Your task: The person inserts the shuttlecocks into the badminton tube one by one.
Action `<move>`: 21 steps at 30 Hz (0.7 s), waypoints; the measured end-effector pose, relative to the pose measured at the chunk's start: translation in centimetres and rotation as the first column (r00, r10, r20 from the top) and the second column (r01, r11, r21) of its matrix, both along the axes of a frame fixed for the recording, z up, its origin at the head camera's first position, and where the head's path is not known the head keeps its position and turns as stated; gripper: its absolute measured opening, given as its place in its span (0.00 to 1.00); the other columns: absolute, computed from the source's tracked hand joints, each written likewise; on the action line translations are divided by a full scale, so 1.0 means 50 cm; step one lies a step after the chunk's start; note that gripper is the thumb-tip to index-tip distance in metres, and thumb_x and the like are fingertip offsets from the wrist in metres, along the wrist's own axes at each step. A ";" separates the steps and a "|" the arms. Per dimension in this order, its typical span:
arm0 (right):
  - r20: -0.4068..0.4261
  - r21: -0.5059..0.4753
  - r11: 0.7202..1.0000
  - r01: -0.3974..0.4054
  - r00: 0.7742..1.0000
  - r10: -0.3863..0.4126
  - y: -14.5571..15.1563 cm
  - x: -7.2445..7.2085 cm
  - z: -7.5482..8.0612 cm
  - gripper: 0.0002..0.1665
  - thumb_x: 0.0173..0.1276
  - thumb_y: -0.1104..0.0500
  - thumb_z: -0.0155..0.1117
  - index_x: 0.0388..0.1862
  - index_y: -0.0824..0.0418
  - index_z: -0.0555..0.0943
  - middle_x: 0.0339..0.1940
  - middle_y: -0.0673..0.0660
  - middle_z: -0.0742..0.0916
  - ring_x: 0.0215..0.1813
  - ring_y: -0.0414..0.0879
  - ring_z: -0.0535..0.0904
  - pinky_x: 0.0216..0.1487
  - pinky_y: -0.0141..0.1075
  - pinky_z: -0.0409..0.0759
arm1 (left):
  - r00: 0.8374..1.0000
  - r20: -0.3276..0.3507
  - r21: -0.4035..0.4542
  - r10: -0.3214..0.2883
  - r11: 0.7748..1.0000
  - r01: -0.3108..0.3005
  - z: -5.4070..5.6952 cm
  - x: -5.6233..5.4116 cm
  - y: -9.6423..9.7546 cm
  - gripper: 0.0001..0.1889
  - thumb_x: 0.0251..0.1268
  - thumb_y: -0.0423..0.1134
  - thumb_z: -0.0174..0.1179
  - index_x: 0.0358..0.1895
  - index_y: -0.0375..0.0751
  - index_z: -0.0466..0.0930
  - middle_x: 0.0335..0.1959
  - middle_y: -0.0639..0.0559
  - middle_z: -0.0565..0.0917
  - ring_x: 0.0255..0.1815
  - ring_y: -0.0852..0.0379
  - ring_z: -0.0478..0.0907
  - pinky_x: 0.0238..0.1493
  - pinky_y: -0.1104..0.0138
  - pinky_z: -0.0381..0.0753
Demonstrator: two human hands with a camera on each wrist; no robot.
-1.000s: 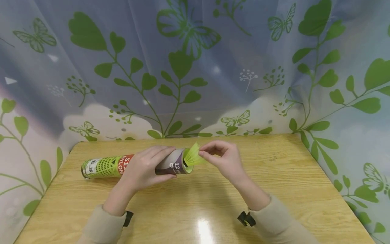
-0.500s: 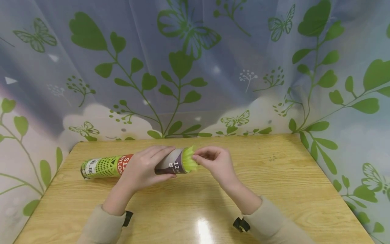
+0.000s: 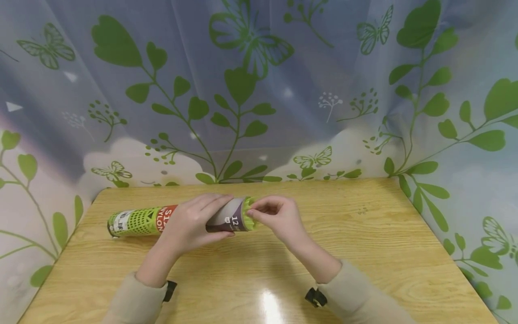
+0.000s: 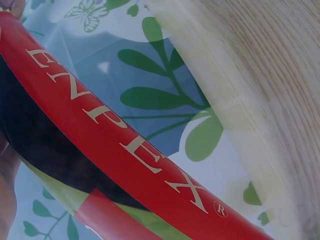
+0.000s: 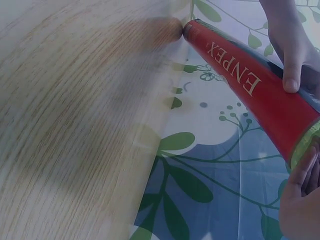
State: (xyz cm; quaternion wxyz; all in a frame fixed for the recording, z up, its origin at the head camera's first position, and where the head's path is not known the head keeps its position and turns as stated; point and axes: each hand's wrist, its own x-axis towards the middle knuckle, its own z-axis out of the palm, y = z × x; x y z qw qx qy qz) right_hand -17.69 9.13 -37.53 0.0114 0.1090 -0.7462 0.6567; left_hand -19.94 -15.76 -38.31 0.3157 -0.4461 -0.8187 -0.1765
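A long shuttlecock tube [image 3: 141, 221], printed in green, red and grey, stretches across the left half of the table. My left hand [image 3: 192, 222] grips it around the middle, thumb on the near side. Its red side with "ENPEX" lettering faces the left wrist camera, where the tube [image 4: 115, 145] fills much of the view. At the tube's right-hand mouth sits a yellow-green shuttlecock [image 3: 249, 217], mostly inside, with only its skirt edge showing. My right hand [image 3: 281, 220] pinches that edge between thumb and forefinger. The shuttlecock's cork is hidden in the tube.
The wooden table [image 3: 364, 252] spreads around both hands, with a bright light reflection near its front. A curtain [image 3: 259, 112] printed with leaves and butterflies hangs behind the table and at both sides. Black straps [image 3: 315, 297] show at the sleeve cuffs.
My right hand has moved left, and the shuttlecock has slid from sticking out of the tube to mostly inside it. The left hand and the tube have stayed in place.
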 end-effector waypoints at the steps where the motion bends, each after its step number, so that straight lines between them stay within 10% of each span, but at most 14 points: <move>1: 0.002 -0.005 1.000 -0.007 1.000 0.007 -0.002 0.000 0.001 0.09 0.64 0.70 0.76 0.42 0.73 0.89 0.40 0.66 0.92 0.34 0.36 0.85 0.40 0.27 0.88 | 1.000 0.000 0.001 -0.002 1.000 0.002 0.001 0.001 0.000 0.44 0.40 0.53 0.87 0.63 0.35 0.83 0.54 0.40 0.91 0.52 0.42 0.90 0.53 0.51 0.93; 21: 0.040 -0.028 0.999 -0.035 0.999 0.036 -0.018 -0.008 0.004 0.08 0.64 0.71 0.74 0.41 0.75 0.89 0.38 0.61 0.94 0.36 0.38 0.85 0.42 0.27 0.87 | 1.000 -0.009 0.006 -0.013 1.000 0.013 0.001 0.002 0.003 0.44 0.38 0.51 0.87 0.63 0.35 0.84 0.53 0.39 0.91 0.51 0.41 0.90 0.53 0.51 0.93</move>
